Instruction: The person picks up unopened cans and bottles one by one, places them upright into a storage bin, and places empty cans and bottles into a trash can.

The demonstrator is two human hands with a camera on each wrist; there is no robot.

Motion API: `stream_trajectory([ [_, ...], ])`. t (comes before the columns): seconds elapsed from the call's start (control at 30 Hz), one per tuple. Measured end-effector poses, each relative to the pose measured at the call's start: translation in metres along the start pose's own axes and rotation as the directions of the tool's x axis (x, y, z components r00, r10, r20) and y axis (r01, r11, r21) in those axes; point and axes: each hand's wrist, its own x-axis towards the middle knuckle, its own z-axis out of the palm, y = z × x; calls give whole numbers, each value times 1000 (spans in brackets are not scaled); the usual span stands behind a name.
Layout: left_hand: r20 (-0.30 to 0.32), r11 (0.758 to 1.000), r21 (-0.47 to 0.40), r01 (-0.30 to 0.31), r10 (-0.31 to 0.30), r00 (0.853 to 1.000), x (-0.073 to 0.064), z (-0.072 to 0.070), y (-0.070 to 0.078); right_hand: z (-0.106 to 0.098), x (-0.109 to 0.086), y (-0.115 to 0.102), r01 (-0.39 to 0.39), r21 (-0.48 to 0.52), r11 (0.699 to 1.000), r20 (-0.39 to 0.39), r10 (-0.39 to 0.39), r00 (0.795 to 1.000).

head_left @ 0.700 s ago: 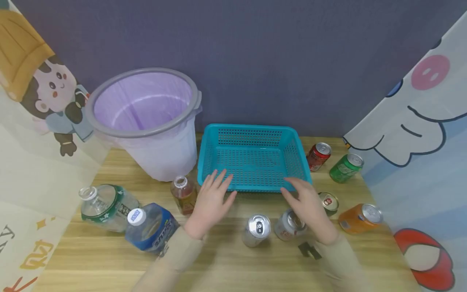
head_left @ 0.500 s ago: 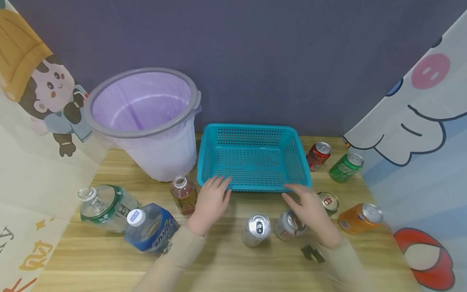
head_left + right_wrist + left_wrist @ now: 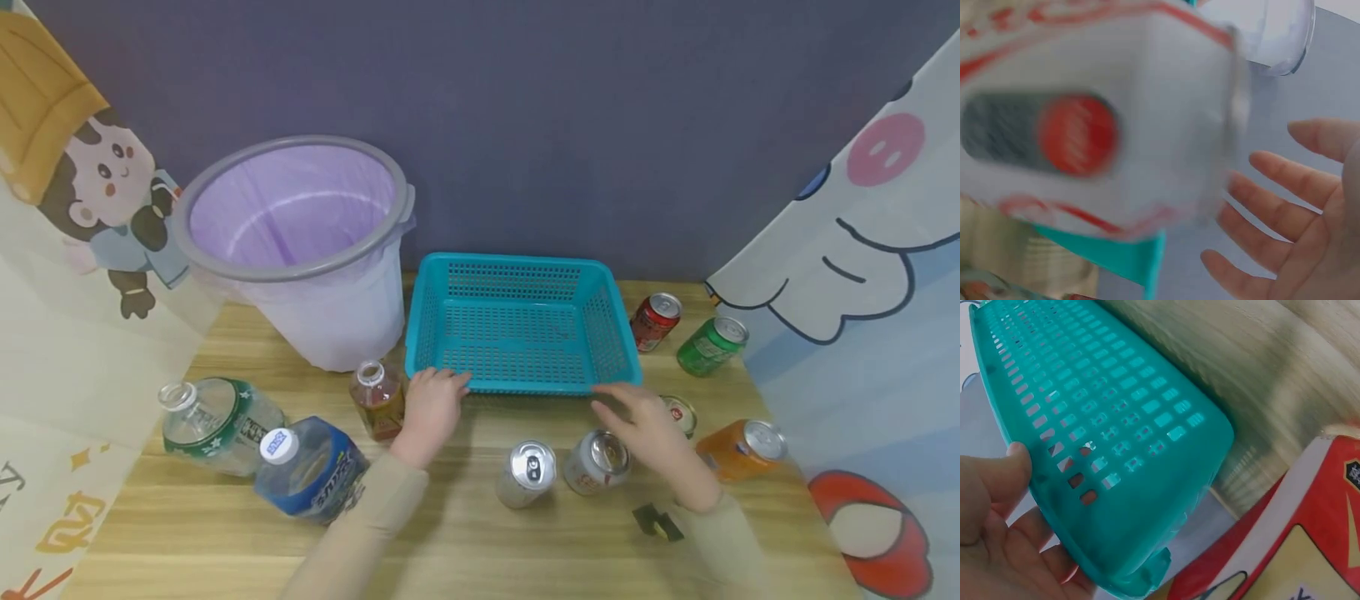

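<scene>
A turquoise perforated plastic basket (image 3: 517, 333) sits on the wooden table in the head view. At its front left corner my left hand (image 3: 431, 412) grips the rim; the left wrist view shows the thumb on the basket's rim (image 3: 1041, 506) with the other fingers curled behind. My right hand (image 3: 648, 425) is at the front right corner, fingers spread and loosely bent. In the right wrist view its fingers (image 3: 1272, 203) hold nothing. Below this hand stands a white and red can (image 3: 596, 467), blurred and large in the right wrist view. A silver can (image 3: 527, 475) is left of it.
Behind left stands a lined bin (image 3: 330, 317). Left are a green-label bottle (image 3: 225, 429), a blue-label bottle (image 3: 311, 471) and a small amber bottle (image 3: 378, 404). Right are red (image 3: 655, 322), green (image 3: 711, 346), orange (image 3: 738, 450) and partly hidden gold-topped (image 3: 680, 412) cans.
The left hand has drawn back from over the basket, and its fingers have curled onto the rim. My right hand has shifted slightly right and toward me. The basket has stayed in place.
</scene>
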Motion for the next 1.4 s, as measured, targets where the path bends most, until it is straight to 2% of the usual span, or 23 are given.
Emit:
stream_trajectory([
  [0.1,9,1000,9,16,-16,1000,1,-1,0,-12,3,-2,7,-11,1000,27,-7,1000],
  [0.33,63,999,-23,47,-45,997,2,-2,0,-57,14,-7,-56,-18,998,169,59,984],
  [0.5,87,998,-42,51,-47,995,2,-3,-1,-89,31,-4,-76,-80,994,192,90,977],
  [0.63,80,997,-61,44,-39,996,2,-4,-1,-106,45,3,-105,-119,987,177,125,976],
  [0.8,62,997,-70,29,-25,998,3,0,-5,-113,60,19,-143,-119,983,176,163,971],
  [0.93,77,997,-73,37,-31,997,5,2,-7,-113,71,33,-163,-141,977,197,189,962],
  [1.2,81,997,-66,40,-34,996,5,2,-7,-111,83,63,-245,-151,958,277,279,919],
  [1.4,90,997,-72,40,-34,995,6,2,-7,-110,88,79,-262,-164,951,286,300,910],
])
